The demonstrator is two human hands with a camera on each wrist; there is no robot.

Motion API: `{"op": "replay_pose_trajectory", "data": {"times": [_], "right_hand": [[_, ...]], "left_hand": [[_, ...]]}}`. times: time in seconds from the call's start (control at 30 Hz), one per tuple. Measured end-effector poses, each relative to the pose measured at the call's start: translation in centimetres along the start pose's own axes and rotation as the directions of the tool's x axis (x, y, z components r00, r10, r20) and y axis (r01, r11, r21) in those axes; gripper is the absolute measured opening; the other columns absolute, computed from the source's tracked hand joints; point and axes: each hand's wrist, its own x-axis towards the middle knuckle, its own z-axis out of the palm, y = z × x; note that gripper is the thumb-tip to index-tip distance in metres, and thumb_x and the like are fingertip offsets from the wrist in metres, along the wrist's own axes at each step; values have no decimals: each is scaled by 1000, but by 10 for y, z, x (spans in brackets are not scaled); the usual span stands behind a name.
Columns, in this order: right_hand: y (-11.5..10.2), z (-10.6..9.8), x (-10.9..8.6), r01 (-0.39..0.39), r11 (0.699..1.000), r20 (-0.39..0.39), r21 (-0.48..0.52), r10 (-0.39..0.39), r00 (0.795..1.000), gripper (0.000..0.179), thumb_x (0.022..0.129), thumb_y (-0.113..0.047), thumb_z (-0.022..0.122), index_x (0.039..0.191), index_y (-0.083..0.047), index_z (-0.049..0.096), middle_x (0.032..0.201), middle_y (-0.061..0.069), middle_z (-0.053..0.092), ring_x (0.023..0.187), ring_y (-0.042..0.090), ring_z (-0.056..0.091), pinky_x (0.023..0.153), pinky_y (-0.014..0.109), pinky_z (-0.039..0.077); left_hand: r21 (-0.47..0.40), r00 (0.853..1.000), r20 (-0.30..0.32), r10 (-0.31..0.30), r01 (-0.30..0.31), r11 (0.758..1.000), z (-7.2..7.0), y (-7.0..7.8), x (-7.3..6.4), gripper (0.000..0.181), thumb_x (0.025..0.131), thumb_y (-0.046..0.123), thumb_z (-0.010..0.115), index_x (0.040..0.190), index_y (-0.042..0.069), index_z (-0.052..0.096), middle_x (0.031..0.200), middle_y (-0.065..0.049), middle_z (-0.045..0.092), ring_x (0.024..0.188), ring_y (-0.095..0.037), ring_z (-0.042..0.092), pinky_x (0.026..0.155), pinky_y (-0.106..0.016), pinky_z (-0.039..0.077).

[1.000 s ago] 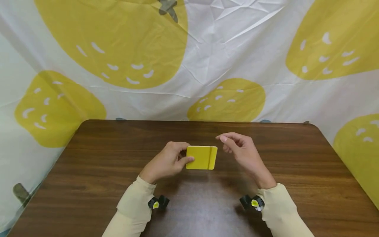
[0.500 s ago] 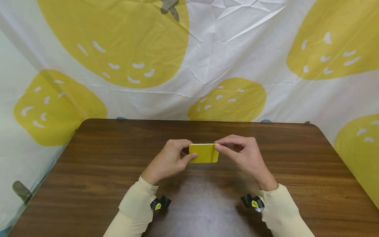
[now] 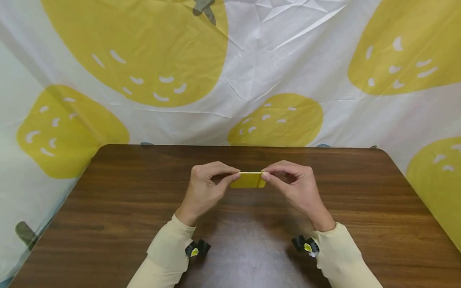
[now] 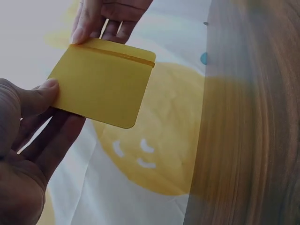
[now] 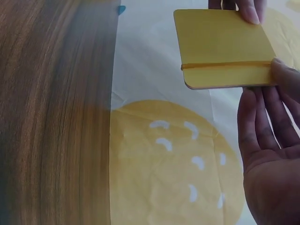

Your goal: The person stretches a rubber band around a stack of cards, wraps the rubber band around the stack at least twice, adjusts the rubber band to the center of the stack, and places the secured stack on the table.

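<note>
One yellow notebook [image 5: 220,40] with one band [image 5: 229,64] is pinched by two grips [image 3: 201,189] [image 3: 301,188].

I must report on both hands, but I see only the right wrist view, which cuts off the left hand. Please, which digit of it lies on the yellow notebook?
Observer: The left wrist view shows that the left hand has its thumb on the yellow notebook.
Operator: Thank you. Is anything fixed near the left wrist?
Observer: Yes, the head view shows a black device beside the left sleeve.
</note>
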Motion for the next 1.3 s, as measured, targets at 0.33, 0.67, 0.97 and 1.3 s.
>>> {"op": "replay_pose_trajectory", "data": {"times": [0.33,0.67,0.97,1.3], "right_hand": [[1,6,-1,54,998,-3,-27,-54,999,16,85,13,74,96,1,77,92,12,72,83,21,68,74,27,58],[3,11,-5,87,996,-11,-20,-87,996,17,84,14,74,96,2,77,94,15,73,81,19,69,67,25,57],[2,3,-3,74,994,8,-75,-74,997,25,82,15,76,103,1,78,99,12,74,90,20,70,76,27,59],[3,12,-4,112,993,29,-37,-111,993,20,86,13,73,98,-2,78,93,10,74,80,18,69,64,25,57]], "left_hand": [[14,1000,-16,7,-7,1000,4,0,-1,7,83,-6,80,89,-2,79,83,-7,75,70,-15,70,63,-25,58],[13,999,-12,37,-37,999,11,0,-2,7,84,-6,79,89,-2,79,82,-7,75,69,-16,70,61,-29,59],[22,1000,7,26,-26,999,9,0,-2,9,82,-7,80,89,-2,79,83,-7,75,69,-15,70,61,-30,60],[-8,997,23,68,-68,998,18,1,-3,6,85,-5,78,90,-2,78,82,-8,75,68,-18,71,60,-27,59]]}}
